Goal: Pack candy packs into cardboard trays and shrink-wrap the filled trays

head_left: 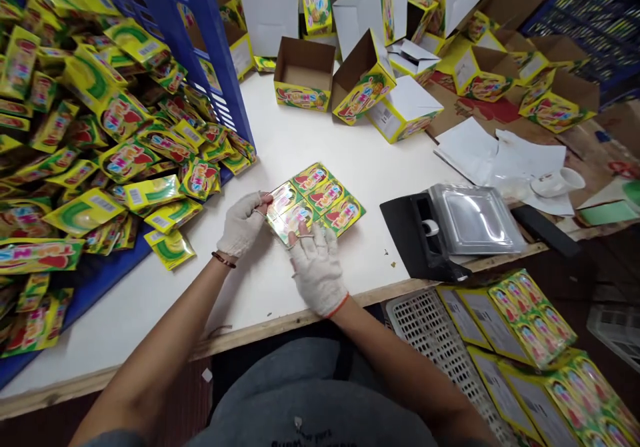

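Observation:
A flat block of small yellow-green packets with watermelon prints and bright lettering lies on the white table, its packets set side by side in rows. Both hands wear off-white knit gloves with bare fingertips. My left hand grips the block's left corner between thumb and fingers. My right hand rests with fingers stretched out over the block's near edge, fingertips touching the packets. A loose yellow packet lies on the table, left of my left hand.
On the left, a blue crate lies on its side, spilling a heap of packets. Open cartons crowd the back. A black tape dispenser and clear plastic tray sit right. Below stands a white basket beside filled packs.

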Motion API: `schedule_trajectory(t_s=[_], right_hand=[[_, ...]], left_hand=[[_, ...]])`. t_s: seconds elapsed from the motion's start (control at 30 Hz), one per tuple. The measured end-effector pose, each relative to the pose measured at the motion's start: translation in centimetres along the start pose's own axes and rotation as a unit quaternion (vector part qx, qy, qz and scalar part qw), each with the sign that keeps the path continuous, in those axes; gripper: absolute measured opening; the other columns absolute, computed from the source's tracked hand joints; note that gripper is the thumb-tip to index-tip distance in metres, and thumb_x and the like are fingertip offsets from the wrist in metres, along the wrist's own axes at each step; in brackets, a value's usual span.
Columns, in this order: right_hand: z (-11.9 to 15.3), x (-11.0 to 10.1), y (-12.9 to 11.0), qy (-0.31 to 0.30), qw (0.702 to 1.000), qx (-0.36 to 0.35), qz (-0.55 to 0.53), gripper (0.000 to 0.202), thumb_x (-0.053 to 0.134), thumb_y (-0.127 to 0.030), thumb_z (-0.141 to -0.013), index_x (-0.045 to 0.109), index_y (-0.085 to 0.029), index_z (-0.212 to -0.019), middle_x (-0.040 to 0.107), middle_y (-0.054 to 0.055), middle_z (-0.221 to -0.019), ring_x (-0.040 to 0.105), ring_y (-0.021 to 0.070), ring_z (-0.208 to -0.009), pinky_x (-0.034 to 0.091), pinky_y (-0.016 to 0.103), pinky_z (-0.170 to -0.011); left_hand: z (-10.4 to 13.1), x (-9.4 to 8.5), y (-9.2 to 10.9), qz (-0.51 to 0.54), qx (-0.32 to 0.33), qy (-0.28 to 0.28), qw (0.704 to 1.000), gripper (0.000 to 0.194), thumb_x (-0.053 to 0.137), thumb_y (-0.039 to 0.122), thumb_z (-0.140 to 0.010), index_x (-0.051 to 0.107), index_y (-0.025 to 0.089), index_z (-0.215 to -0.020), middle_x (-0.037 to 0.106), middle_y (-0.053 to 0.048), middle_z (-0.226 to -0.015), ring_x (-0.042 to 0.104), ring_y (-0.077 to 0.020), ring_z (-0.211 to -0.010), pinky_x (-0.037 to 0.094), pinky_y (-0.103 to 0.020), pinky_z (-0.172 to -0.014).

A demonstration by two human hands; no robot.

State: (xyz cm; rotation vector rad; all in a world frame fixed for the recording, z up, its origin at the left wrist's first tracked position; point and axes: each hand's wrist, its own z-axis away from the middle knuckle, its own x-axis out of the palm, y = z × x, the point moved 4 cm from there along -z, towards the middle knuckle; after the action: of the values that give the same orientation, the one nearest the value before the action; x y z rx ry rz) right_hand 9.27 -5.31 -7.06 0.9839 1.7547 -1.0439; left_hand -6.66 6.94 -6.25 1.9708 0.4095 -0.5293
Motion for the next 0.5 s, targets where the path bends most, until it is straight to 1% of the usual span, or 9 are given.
schedule_trajectory(t_s=[0.03, 0.07, 0.13, 0.2, 0.23, 0.3, 0.4, 0.47, 0.5], right_hand=[[0.2, -0.3, 1.7, -0.01, 1.0, -0.019, 0.005, 0.069, 0.064, -0.026, -0.084, 0.045, -0.015, -0.149, 0.041, 0.017, -0.157, 0.028, 0.0397, -0.147, 0.01, 0.064, -0.12], [0.4, -0.7, 3.7, -0.012, 0.999, -0.037, 0.012, 0.066, 0.063, -0.024, -0.084, 0.047, -0.019, -0.148, 0.044, 0.015, -0.155, 0.03, 0.0384, -0.147, 0.01, 0.064, -0.12], [0.9, -1.6, 7.9, -0.016, 0.998, -0.06, 0.031, 0.06, 0.059, -0.019, -0.087, 0.05, -0.026, -0.146, 0.049, 0.012, -0.152, 0.033, 0.0356, -0.145, 0.012, 0.065, -0.119], [1.4, -2.1, 11.2, -0.017, 0.996, -0.07, 0.048, 0.057, 0.057, -0.016, -0.088, 0.053, -0.033, -0.142, 0.051, 0.008, -0.151, 0.035, 0.0334, -0.145, 0.014, 0.066, -0.118], [1.6, -2.1, 12.2, -0.013, 0.996, -0.073, 0.055, 0.055, 0.056, -0.015, -0.089, 0.055, -0.035, -0.14, 0.051, 0.007, -0.151, 0.034, 0.0327, -0.146, 0.016, 0.065, -0.118], [1.9, -1.8, 13.0, 0.006, 0.995, -0.079, 0.061, 0.051, 0.057, -0.015, -0.089, 0.059, -0.036, -0.136, 0.052, 0.006, -0.15, 0.031, 0.0323, -0.147, 0.021, 0.063, -0.117], [2.2, -1.1, 12.0, 0.032, 0.994, -0.079, 0.061, 0.049, 0.058, -0.013, -0.088, 0.061, -0.033, -0.133, 0.053, 0.007, -0.149, 0.029, 0.0323, -0.148, 0.027, 0.061, -0.115], [2.8, -1.3, 11.1, 0.037, 0.994, -0.088, 0.051, 0.048, 0.058, -0.011, -0.087, 0.062, -0.03, -0.132, 0.053, 0.01, -0.149, 0.03, 0.0318, -0.147, 0.031, 0.06, -0.114], [3.3, -1.7, 10.8, 0.037, 0.993, -0.101, 0.04, 0.047, 0.057, -0.011, -0.087, 0.063, -0.029, -0.13, 0.053, 0.01, -0.149, 0.032, 0.0315, -0.146, 0.033, 0.059, -0.112]], left_hand=[[1.1, 0.1, 0.2, -0.013, 0.01, 0.006, 1.0, 0.026, 0.051, 0.031, -0.093, 0.069, 0.018, -0.106, 0.07, -0.01, -0.111, 0.065, -0.0221, -0.105, 0.055, -0.04, -0.093], [2.4, 0.4, 0.8, -0.035, 0.035, 0.005, 0.999, 0.026, 0.052, 0.031, -0.093, 0.069, 0.018, -0.108, 0.067, -0.011, -0.117, 0.065, -0.0223, -0.106, 0.055, -0.04, -0.093], [5.0, 1.2, 2.9, -0.092, 0.115, -0.005, 0.989, 0.025, 0.058, 0.029, -0.09, 0.068, 0.018, -0.11, 0.059, -0.014, -0.131, 0.062, -0.0237, -0.109, 0.054, -0.041, -0.091], [6.7, 2.2, 5.1, -0.157, 0.198, 0.006, 0.968, 0.021, 0.064, 0.026, -0.086, 0.069, 0.019, -0.106, 0.055, -0.016, -0.136, 0.061, -0.0262, -0.11, 0.053, -0.042, -0.086], [7.2, 2.6, 6.0, -0.187, 0.233, 0.02, 0.954, 0.017, 0.066, 0.024, -0.084, 0.069, 0.02, -0.1, 0.057, -0.016, -0.133, 0.06, -0.0268, -0.109, 0.052, -0.043, -0.085], [7.1, 3.5, 7.3, -0.221, 0.291, 0.039, 0.93, 0.006, 0.068, 0.019, -0.082, 0.067, 0.022, -0.088, 0.066, -0.011, -0.118, 0.061, -0.0249, -0.103, 0.048, -0.042, -0.082], [5.8, 4.7, 7.9, -0.21, 0.354, 0.002, 0.911, 0.006, 0.067, 0.018, -0.083, 0.064, 0.022, -0.079, 0.07, -0.004, -0.093, 0.06, -0.0191, -0.087, 0.041, -0.037, -0.075], [4.9, 5.1, 7.8, -0.201, 0.371, -0.027, 0.906, 0.006, 0.066, 0.021, -0.084, 0.065, 0.023, -0.078, 0.069, -0.002, -0.085, 0.058, -0.0174, -0.08, 0.038, -0.035, -0.07], [4.6, 5.1, 7.7, -0.198, 0.375, -0.035, 0.905, 0.007, 0.065, 0.021, -0.084, 0.066, 0.024, -0.078, 0.069, -0.002, -0.082, 0.057, -0.0168, -0.076, 0.037, -0.035, -0.068]])
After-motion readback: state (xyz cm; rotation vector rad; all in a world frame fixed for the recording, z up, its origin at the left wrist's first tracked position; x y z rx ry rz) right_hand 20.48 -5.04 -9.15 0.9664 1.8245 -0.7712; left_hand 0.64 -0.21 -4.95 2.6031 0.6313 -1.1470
